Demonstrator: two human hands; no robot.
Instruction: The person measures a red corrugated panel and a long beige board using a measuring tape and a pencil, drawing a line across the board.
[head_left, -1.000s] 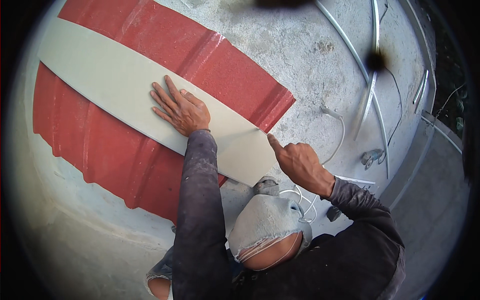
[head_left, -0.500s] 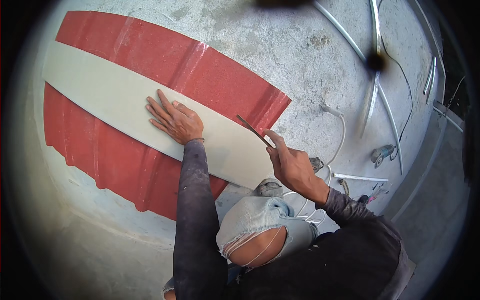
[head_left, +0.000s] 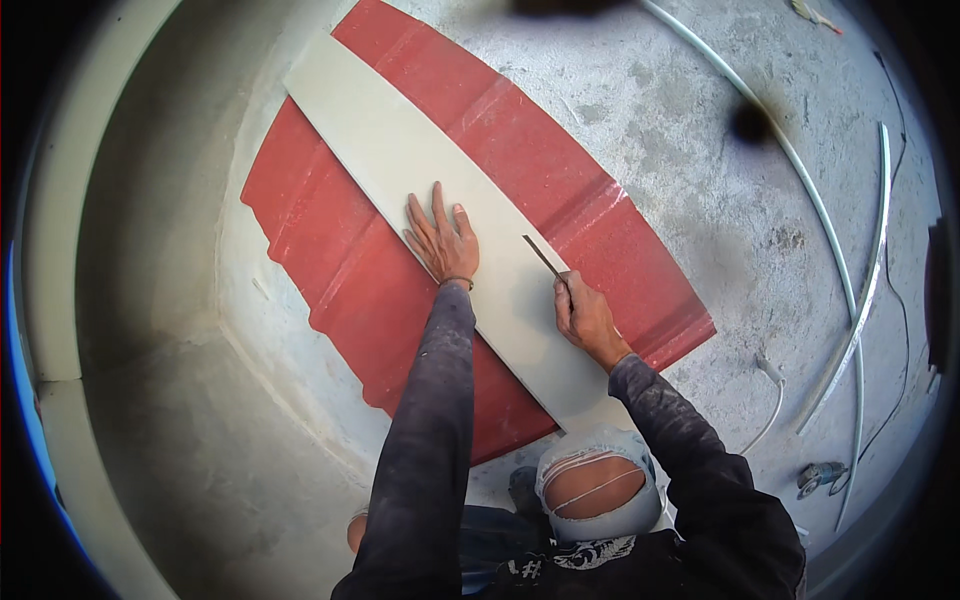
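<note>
Head view, starting at far left: pale band (head_left: 60,330), curved down the edge of the frame, beside a grey surface (head_left: 155,280). Next, toward left of centre, red sheet (head_left: 320,230): ribbed, wavy along the lower-left edge, flat on the rough floor (head_left: 690,130). On top, pale board (head_left: 510,280): runs diagonally from upper left to lower centre, leaves red showing on both sides.

Near the centre, left hand (head_left: 440,247): palm down on the board, fingers spread wide, thumb out to the right. Wears a bracelet (head_left: 457,281) at the wrist; below, a dusty dark sleeve (head_left: 430,400) down to the lower edge.

Just right of centre, right hand (head_left: 587,318): closed narrowly around a thin dark blade (head_left: 542,257). Points the blade to the upper left, tip near the board's right edge. Cannot tell touch from hover at the tip. At lower centre, by the board's near end, torn jeans knee (head_left: 597,490).

Farther right, white cable (head_left: 778,395) just past the sheet's right corner. At lower right, grinder (head_left: 822,474) on the floor, near a long curved tube (head_left: 800,170), crossed by a shiny strip (head_left: 868,270). Then, at far right, dark cord (head_left: 904,330).
</note>
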